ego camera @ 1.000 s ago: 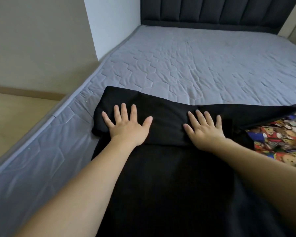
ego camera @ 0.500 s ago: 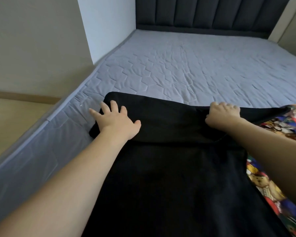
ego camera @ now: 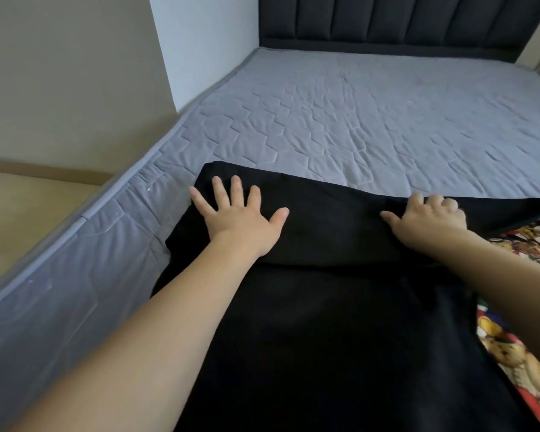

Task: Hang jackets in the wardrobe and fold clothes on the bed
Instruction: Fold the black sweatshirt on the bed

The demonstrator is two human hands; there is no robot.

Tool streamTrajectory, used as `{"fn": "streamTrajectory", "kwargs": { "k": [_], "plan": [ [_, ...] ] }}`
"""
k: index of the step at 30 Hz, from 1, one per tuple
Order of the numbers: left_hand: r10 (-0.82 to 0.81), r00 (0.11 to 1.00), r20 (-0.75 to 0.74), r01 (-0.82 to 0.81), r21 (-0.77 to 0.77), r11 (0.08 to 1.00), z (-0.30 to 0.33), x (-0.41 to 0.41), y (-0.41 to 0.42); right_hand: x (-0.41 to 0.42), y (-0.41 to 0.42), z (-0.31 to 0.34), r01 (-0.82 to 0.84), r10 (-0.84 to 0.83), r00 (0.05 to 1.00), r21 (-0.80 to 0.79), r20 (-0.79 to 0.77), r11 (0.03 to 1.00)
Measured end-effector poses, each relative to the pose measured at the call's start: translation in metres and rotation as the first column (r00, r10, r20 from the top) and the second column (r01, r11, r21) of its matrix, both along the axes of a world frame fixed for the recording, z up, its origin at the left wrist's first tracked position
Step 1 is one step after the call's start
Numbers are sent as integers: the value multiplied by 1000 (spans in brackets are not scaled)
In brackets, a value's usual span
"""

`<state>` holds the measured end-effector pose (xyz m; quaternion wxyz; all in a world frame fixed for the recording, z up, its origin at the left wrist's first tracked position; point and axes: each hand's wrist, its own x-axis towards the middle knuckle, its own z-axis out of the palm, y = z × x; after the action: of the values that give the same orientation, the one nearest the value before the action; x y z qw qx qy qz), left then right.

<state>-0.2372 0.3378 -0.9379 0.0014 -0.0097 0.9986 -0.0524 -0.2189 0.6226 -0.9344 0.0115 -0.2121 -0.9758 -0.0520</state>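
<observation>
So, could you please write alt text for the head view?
Two hands work a black garment on a grey mattress: the left hand presses flat on its fold, the right hand grips the far edge beside a colourful cartoon-print fabric.

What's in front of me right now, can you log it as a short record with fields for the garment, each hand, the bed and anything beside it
garment: black garment, spread on the mattress, far end folded back over itself
left hand: left hand, flat with fingers spread, presses on the fold
right hand: right hand, fingers curled over the garment's far edge, gripping it
bed: grey quilted mattress, dark padded headboard
beside: colourful bear-print fabric, partly under the black garment's right edge
</observation>
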Motion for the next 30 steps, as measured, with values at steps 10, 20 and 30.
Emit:
{"fn": "streamTrajectory", "kwargs": {
  "k": [10, 20, 30],
  "plan": [
    [-21, 969, 244, -11, 129, 992, -16, 35, -21, 10, 1, -3, -115, 111, 993, 217, 28, 970],
    [-44, 998, 53, 28, 269, 963, -29, -20, -17, 22, 8, -43, -245, 246, 969, -38, 35, 969],
    [272, 962, -13, -272, 4, 962, -11, -43, -24, 46, 48, -47, -192, 193, 981, -53, 9, 980]
  ]
}}
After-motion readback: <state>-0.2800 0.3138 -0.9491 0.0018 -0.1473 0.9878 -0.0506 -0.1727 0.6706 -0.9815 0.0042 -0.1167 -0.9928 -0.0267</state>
